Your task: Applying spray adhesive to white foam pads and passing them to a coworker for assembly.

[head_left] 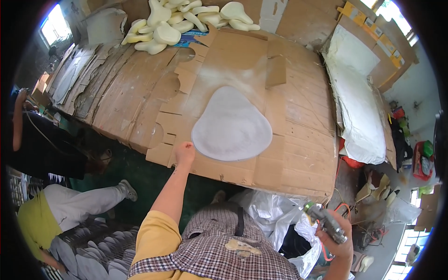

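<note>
A grey rounded-triangle pad (232, 126) lies flat on a sheet of cardboard (219, 56) with pale spray marks around it. Beside the pad's lower left edge is my left hand (185, 152), its fingers curled closed. Nothing shows in that hand, and I cannot tell whether its fingertips touch the rim. Low on the right, my right hand (339, 233) is wrapped round a metal spray gun (326, 221), held past the table's front corner and away from the pad.
Cream foam pieces (167, 33) are heaped at the back left of the cardboard-covered table (303, 158). White plastic bags (275, 214) stand below its front edge. A white-covered board (357, 102) is at the right. Several grey pads (100, 249) and other people (35, 214) are at the left.
</note>
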{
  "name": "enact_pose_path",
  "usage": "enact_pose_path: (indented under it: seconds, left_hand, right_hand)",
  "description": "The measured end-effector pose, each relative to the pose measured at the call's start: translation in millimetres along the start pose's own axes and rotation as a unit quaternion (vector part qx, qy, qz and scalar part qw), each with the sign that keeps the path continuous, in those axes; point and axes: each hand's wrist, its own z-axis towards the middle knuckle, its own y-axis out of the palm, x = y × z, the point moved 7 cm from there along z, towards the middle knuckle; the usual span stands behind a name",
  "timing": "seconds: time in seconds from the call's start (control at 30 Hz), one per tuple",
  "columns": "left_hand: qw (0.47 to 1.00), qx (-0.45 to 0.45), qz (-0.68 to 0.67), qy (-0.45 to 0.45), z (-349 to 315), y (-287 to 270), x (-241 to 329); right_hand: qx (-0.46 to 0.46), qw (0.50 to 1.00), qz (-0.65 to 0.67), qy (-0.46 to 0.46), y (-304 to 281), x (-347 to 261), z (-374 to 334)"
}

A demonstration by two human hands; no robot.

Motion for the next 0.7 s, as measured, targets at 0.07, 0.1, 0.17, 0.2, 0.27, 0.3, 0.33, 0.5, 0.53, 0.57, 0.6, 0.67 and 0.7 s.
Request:
enact_pose_path:
  seconds: [0.07,0.1,0.17,0.2,0.27,0.3,0.33,0.5,0.53,0.57,0.6,0.67,0.7]
  left_hand:
    - [0.995,0.008,0.088,0.038,-2.2,5.6,15.7]
    - [0.991,-0.001,0.126,0.042,-3.8,8.7,26.8]
    - [0.985,-0.014,0.163,0.048,-4.1,17.1,37.5]
    - [0.983,-0.013,0.182,0.036,-2.8,17.4,37.6]
    - [0.979,-0.013,0.201,0.024,0.6,21.1,32.0]
    - [0.973,0.011,0.224,0.052,1.9,20.1,32.2]
    - [0.965,0.034,0.246,0.078,3.3,18.9,32.4]
    - [0.96,0.034,0.266,0.081,-4.1,23.9,41.1]
    - [0.96,0.025,0.269,0.074,-4.3,24.3,42.6]
    - [0.96,0.024,0.27,0.073,-5.0,24.1,44.9]
    - [0.96,0.008,0.274,0.058,-3.6,25.4,45.8]
    - [0.959,-0.007,0.279,0.043,-0.7,27.1,45.7]
    - [0.962,-0.005,0.27,0.037,1.0,27.1,43.8]
  right_hand:
    - [-0.074,0.995,-0.058,-0.019,11.3,-9.6,5.4]
    - [-0.067,0.995,-0.069,-0.013,10.0,-6.1,8.1]
    - [-0.02,0.998,-0.039,-0.034,11.2,-6.6,23.3]
    - [0.02,0.998,-0.005,-0.058,11.7,-12.3,32.0]
    - [0.051,0.996,0.073,-0.023,14.3,-16.4,37.9]
    - [0.038,0.997,0.064,-0.033,15.3,-19.8,39.3]
    - [0.025,0.997,0.054,-0.043,16.0,-22.1,40.6]
    - [-0.076,0.996,-0.014,-0.04,20.0,-8.4,10.3]
    - [-0.077,0.996,-0.015,-0.038,18.9,-6.0,6.3]
    - [-0.016,1.0,-0.003,-0.022,7.8,-0.7,3.3]
    - [0.044,0.999,0.009,-0.007,-2.1,3.5,1.4]
    - [0.07,0.995,0.069,0.021,-7.8,7.3,-2.7]
    - [0.018,0.999,0.047,0.012,-5.0,6.5,-4.6]
